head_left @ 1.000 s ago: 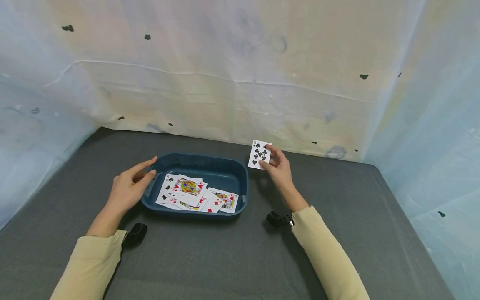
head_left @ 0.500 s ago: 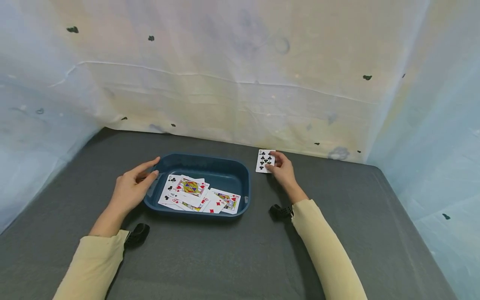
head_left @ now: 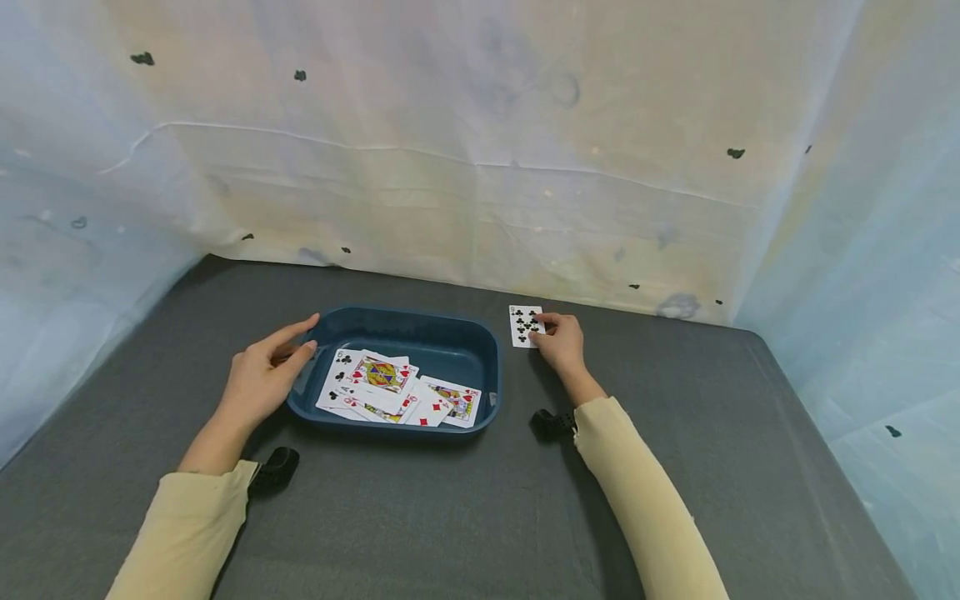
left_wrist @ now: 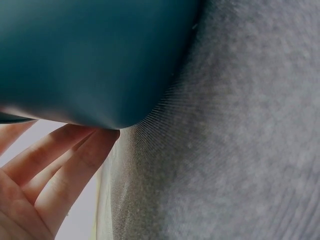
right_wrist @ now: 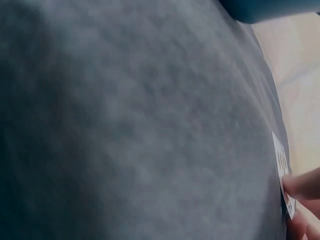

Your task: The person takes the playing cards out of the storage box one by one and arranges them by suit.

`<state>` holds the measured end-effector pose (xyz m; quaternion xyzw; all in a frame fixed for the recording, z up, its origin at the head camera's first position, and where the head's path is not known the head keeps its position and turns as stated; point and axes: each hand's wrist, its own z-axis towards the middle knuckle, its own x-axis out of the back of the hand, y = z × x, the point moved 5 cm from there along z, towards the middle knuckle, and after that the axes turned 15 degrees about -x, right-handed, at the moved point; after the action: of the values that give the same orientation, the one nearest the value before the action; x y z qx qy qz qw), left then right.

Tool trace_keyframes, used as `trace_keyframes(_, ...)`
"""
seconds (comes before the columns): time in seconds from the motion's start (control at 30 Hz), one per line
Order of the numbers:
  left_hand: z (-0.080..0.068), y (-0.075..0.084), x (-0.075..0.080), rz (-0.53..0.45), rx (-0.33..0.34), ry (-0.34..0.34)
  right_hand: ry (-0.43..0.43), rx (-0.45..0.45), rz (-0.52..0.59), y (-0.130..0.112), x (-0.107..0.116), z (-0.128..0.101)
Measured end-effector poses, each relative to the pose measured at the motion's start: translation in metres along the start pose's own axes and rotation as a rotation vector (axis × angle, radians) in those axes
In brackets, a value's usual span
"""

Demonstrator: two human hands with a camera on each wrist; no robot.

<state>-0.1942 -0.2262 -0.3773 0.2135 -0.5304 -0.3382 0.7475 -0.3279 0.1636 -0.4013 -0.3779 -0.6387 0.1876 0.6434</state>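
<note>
Head view: the right hand [head_left: 564,343] pinches a clubs card [head_left: 522,327] by its right edge, right of the tray [head_left: 453,354], whose left rim the left hand [head_left: 258,377] grips. Left wrist: fingertips [left_wrist: 106,137] touch the tray's wall. Right wrist: card between thumb and finger.

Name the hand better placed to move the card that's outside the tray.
Probably the right hand: its fingers and thumb pinch that clubs card. The left hand touches the tray at its opposite end, with the tray between it and the card.
</note>
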Motion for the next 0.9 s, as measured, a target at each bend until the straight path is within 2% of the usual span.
trace_keyframes(0.17, 0.0, 0.001, 0.0, -0.003, -0.009, 0.002, 0.076, -0.01, 0.014, 0.0, 0.001, -0.004)
trace_keyframes(0.4, 0.0, 0.0, -0.001, -0.008, -0.003, 0.0, 0.107, -0.042, 0.086, -0.003, 0.005, -0.007)
trace_keyframes(0.7, 0.0, 0.0, 0.001, 0.001, -0.007, 0.003, -0.023, -0.131, 0.306, -0.036, 0.009, -0.026)
trace_keyframes(0.9, 0.001, 0.0, 0.001, 0.003, -0.009, 0.001, -0.09, -0.076, 0.433, -0.067, 0.008, -0.049)
